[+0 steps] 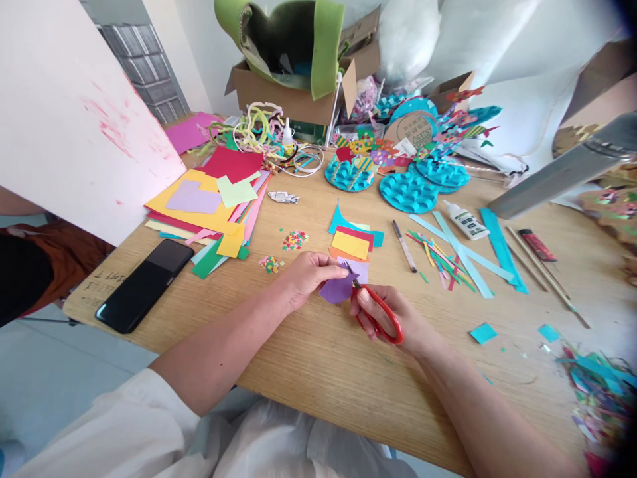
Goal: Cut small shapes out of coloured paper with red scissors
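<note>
Between the thumb and fingers of my left hand (311,275) is a piece of dark purple paper (334,289). My right hand (385,315) grips red-handled scissors (395,328), whose blades meet the paper near its upper right edge. Below and behind the purple piece lies a lilac paper (361,269). Just beyond it are a yellow rectangle (351,244) and a teal scrap (340,218) with a curved edge. Small piles of colourful paper dots (295,239) sit to the left of my left hand.
A black phone (144,285) and stacked coloured paper (174,182) lie at left. On the right are a pen (404,245), thin paper strips (442,262), a glue bottle (466,221) and a grey cylinder (562,166). Blue egg-tray discs (408,192) stand at the back.
</note>
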Demonstrator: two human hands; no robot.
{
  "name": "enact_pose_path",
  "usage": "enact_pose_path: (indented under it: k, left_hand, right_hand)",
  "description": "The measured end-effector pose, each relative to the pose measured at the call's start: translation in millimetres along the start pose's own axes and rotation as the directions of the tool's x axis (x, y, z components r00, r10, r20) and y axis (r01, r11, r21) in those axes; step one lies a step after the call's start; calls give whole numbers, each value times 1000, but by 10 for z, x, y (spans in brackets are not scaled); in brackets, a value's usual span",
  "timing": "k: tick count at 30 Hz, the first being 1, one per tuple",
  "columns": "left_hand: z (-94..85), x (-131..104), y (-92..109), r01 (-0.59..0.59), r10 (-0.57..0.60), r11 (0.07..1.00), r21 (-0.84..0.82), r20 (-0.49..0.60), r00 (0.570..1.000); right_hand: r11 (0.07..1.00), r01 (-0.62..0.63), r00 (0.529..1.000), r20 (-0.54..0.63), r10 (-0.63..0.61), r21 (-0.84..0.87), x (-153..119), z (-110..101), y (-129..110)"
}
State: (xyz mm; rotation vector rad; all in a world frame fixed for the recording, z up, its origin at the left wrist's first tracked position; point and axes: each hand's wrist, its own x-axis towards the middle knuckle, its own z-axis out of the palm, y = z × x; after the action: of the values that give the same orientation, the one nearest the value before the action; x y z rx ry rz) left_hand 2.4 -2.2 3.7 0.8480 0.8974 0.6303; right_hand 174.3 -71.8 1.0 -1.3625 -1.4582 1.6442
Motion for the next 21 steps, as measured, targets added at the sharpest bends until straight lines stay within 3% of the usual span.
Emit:
enact_pose_path:
  k: [14,21]
  left_hand:
    - [0,2,3,15,-15,1000,-22,-9,1000]
    - [-7,-1,7,53,-51,998,-28,67,996]
  right_hand:
    - [1000,21,1000,-7,-21,-22,3,0,-2]
    - [999,34,999,-16,-35,-27,12,-13,34]
